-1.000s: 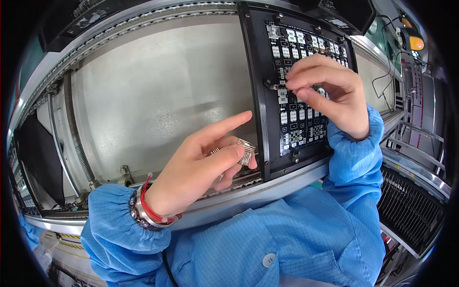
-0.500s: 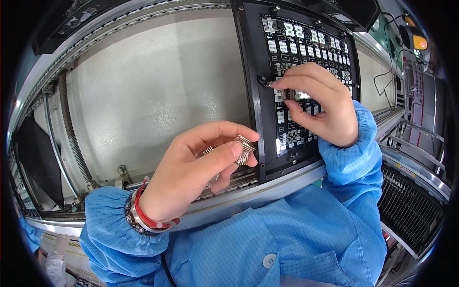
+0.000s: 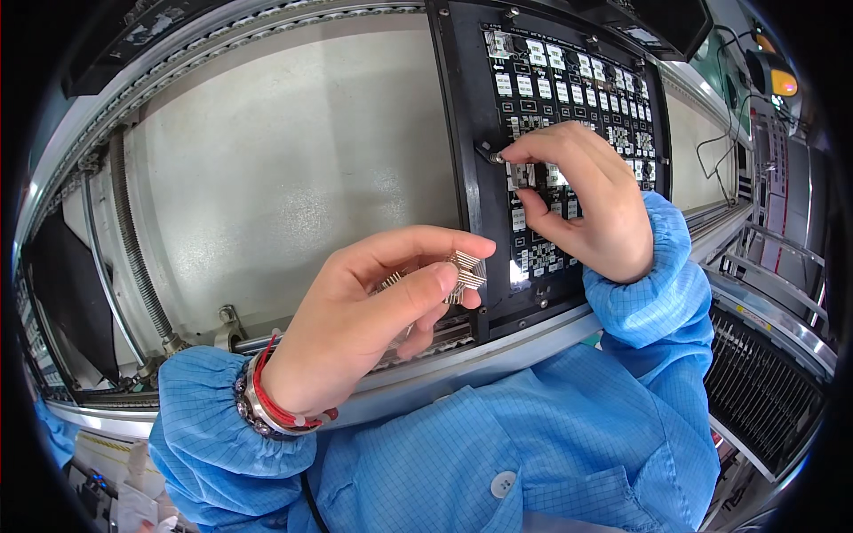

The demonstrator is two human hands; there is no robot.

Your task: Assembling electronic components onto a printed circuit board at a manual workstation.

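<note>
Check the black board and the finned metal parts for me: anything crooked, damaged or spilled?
Nothing stands out. The black board sits square in its frame, the right hand presses a small part on it, and the left hand pinches small finned metal pieces. No spill or damage shows.

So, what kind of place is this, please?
Probably an electronics assembly line. A black circuit board panel sits on a conveyor rail, the left hand holds small finned heat sinks, and the sleeves are blue cleanroom wear.
</note>
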